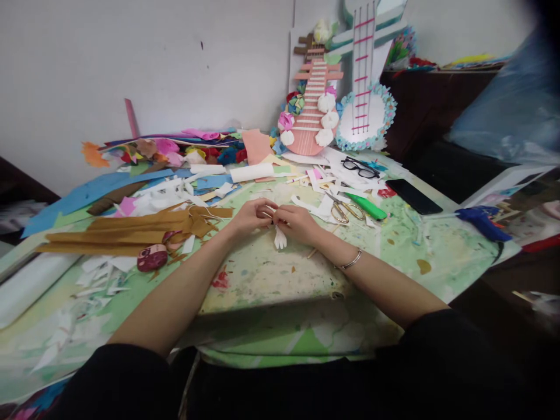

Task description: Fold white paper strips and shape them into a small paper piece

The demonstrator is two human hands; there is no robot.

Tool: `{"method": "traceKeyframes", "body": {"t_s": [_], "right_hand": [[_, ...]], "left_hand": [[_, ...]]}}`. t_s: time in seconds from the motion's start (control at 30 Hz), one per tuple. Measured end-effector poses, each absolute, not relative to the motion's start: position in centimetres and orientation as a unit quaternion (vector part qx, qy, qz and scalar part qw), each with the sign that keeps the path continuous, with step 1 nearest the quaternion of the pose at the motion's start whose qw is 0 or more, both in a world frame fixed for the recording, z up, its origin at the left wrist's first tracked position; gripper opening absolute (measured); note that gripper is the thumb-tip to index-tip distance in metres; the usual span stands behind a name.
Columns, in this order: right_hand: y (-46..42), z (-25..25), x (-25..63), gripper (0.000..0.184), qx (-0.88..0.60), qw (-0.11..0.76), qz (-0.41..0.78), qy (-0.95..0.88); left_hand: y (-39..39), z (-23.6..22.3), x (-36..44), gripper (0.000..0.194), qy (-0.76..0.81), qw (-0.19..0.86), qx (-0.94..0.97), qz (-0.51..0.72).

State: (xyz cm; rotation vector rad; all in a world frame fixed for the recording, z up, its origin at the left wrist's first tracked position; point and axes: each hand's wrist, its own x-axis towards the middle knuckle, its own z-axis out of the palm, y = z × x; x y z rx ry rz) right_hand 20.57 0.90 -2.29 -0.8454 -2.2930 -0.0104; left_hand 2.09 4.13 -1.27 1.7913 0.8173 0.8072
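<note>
Over the middle of the table, my left hand [252, 218] and my right hand [297, 223] meet with fingertips bent together. Between them they pinch a small white paper flower [280, 238], its petals hanging below the fingers; its upper end is hidden by my fingertips. Just right of my right hand lie gold-handled scissors [345, 211] and a green utility knife [367, 206]. Left of my left hand are strips of brown crepe paper [126, 229], with a white string [210, 214] and a dark red roll [151, 257] close by.
Behind stand two paper instrument models, a pink one [312, 116] and a pale blue one [363, 116]. Glasses [361, 168], a black phone [414, 196] and a blue glue gun [483, 223] lie to the right. White paper scraps [102, 277] and a white roll [37, 286] are at left.
</note>
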Motion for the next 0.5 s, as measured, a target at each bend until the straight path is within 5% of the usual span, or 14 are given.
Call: {"method": "traceKeyframes", "body": {"t_s": [0.5], "right_hand": [[0.46, -2.03, 20.90, 0.025, -0.306, 0.237, -0.128, -0.913]], "left_hand": [[4.38, -1.15, 1.87, 0.035, 0.314, 0.389, 0.792, 0.351]]}}
